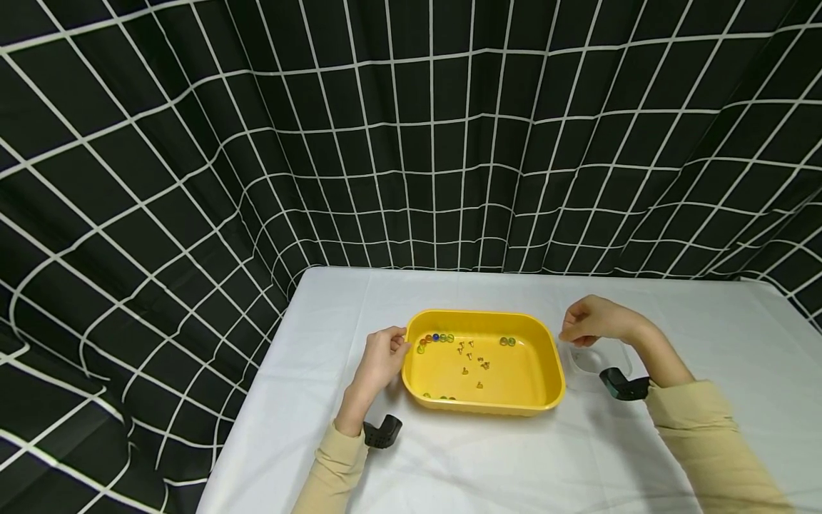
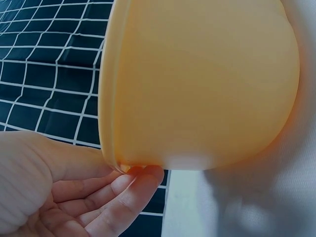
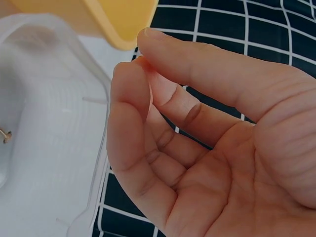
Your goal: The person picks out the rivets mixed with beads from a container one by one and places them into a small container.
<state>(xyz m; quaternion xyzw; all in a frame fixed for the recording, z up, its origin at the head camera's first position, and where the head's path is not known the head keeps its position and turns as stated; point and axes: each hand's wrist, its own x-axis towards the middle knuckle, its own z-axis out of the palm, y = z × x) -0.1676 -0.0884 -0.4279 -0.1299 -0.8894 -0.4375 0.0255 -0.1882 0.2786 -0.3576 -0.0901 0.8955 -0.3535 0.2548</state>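
My left hand (image 1: 379, 359) pinches the left rim of a yellow tray (image 1: 546, 371). In the left wrist view, the thumb and fingers (image 2: 131, 195) meet at the rim of the tray (image 2: 207, 89). Glass marbles (image 1: 436, 337) and several small brass-coloured pieces (image 1: 469, 356) lie in the tray. Between the tray's right side and a clear plastic container (image 1: 626, 357) is my right hand (image 1: 594, 320). Its fingers (image 3: 126, 118) are loosely curled, with the thumb close to the index fingertip; I see nothing held there. One small brass-coloured piece (image 3: 5, 135) shows in the clear container.
A white cloth (image 1: 475, 457) covers the table under both containers. Behind and to the left hangs a black curtain (image 1: 449, 143) with a white grid. Each wrist wears a black camera mount, like the one on the left wrist (image 1: 383, 432).
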